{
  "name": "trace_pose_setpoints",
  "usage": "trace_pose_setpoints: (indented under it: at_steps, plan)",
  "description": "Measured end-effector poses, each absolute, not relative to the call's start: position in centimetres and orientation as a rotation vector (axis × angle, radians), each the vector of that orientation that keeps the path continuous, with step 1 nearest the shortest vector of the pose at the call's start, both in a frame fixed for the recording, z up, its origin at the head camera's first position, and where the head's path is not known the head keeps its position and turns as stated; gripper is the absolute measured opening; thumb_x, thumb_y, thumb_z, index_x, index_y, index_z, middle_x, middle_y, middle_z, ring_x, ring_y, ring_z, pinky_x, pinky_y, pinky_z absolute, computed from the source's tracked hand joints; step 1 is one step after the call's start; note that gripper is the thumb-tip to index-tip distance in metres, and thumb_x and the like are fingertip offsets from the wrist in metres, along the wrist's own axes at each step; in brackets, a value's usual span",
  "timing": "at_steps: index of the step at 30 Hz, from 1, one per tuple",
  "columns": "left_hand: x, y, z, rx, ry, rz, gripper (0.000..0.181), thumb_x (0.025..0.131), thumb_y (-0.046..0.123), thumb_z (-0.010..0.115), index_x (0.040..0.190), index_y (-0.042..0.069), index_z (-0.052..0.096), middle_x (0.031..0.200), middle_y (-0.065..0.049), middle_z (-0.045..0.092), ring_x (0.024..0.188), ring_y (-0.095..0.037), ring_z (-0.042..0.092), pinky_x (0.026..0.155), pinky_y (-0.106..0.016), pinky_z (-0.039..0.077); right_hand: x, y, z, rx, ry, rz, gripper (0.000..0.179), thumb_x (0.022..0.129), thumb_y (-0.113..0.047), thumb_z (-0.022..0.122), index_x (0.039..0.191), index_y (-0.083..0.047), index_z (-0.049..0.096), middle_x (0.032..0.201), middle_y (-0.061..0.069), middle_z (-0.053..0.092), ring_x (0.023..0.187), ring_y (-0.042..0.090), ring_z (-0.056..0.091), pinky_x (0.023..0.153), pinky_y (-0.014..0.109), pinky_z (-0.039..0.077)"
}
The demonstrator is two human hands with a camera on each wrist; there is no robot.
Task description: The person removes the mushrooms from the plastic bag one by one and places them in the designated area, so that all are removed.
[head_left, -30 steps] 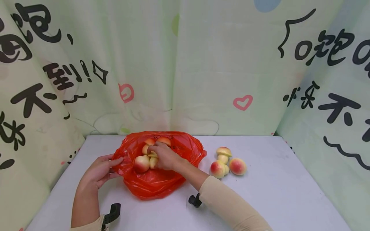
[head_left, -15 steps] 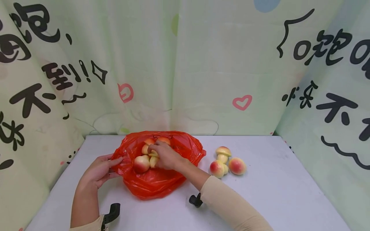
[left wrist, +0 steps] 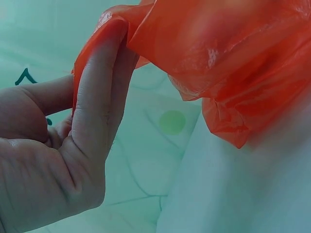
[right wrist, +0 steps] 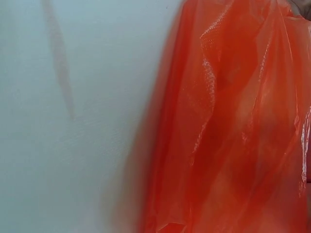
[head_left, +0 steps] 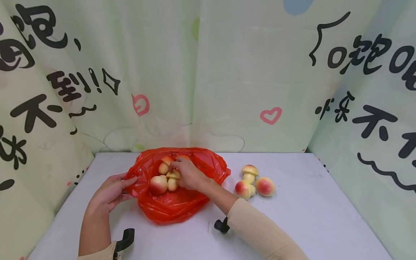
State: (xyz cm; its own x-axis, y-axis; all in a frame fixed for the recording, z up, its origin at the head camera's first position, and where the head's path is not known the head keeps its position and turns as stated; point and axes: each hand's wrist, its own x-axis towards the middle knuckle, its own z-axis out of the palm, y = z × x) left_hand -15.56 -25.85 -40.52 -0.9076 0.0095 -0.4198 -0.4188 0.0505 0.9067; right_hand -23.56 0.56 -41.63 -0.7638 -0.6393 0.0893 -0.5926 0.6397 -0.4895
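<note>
Work seemed partway, bagged pieces [head_left: 158, 185] inside and three loose pieces [head_left: 265, 186] out, while left hand [head_left: 112, 189] pinched red bag [head_left: 172, 213], right hand's [head_left: 191, 177] hold unclear.

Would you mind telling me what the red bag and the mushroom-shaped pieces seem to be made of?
The red bag: thin, glossy plastic film, judging by its crinkles and bright highlights.
The mushroom-shaped pieces: smooth, with little shine and red blending into yellow; perhaps foam or plastic, but the look leaves that open.
</note>
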Motion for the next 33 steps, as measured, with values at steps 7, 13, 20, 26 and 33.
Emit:
trace_pose_setpoints:
  at_steps: [7,13,20,26,33]
  plan:
    - [-15.6,-25.8,-40.6,-0.409,2.022,1.931,0.066,0.105,0.031,0.063,0.158,0.002,0.036,0.120,-0.004,0.068,0.096,-0.016,0.072,0.085,-0.033,0.064,-23.5,0.2,-41.9,-1.022,2.730,-0.659,0.051,0.085,-0.023,0.087,0.131,-0.019,0.066,0.130,0.002,0.062,0.119,0.018,0.054,0.095,0.026,0.056]
    - [-15.7,-25.8,-40.7,-0.405,2.026,1.930,0.066,0.105,0.031,0.063,0.158,0.002,0.036,0.121,-0.005,0.068,0.095,-0.016,0.072,0.085,-0.033,0.064,-23.5,0.0,-42.4,-1.031,2.737,-0.646,0.055,0.084,-0.023,0.088,0.134,-0.017,0.065,0.129,0.003,0.059,0.117,0.017,0.053,0.093,0.024,0.056]
    - [-15.7,-25.8,-40.7,-0.407,2.025,1.928,0.066,0.105,0.031,0.063,0.158,0.002,0.036,0.119,-0.004,0.068,0.095,-0.016,0.072,0.085,-0.033,0.064,-23.5,-0.2,-42.8,-1.055,2.751,-0.671,0.049,0.084,-0.020,0.088,0.128,-0.018,0.064,0.121,0.003,0.058,0.108,0.015,0.052,0.085,0.020,0.053]
    - [-15.7,-25.7,-40.6,-0.400,2.023,1.930,0.066,0.105,0.031,0.063,0.158,0.002,0.036,0.118,-0.004,0.069,0.094,-0.016,0.073,0.085,-0.033,0.064,-23.3,-0.1,-42.7,-1.051,2.749,-0.680,0.048,0.085,-0.018,0.087,0.126,-0.018,0.063,0.122,0.005,0.058,0.108,0.017,0.052,0.084,0.021,0.054]
    - [-15.7,-25.9,-40.5,-0.383,2.007,1.943,0.065,0.106,0.029,0.062,0.158,0.000,0.035,0.113,-0.001,0.070,0.093,-0.016,0.073,0.085,-0.032,0.064,-23.2,0.3,-42.4,-1.041,2.732,-0.725,0.050,0.083,-0.016,0.088,0.127,-0.018,0.064,0.124,0.004,0.058,0.113,0.018,0.052,0.085,0.022,0.055]
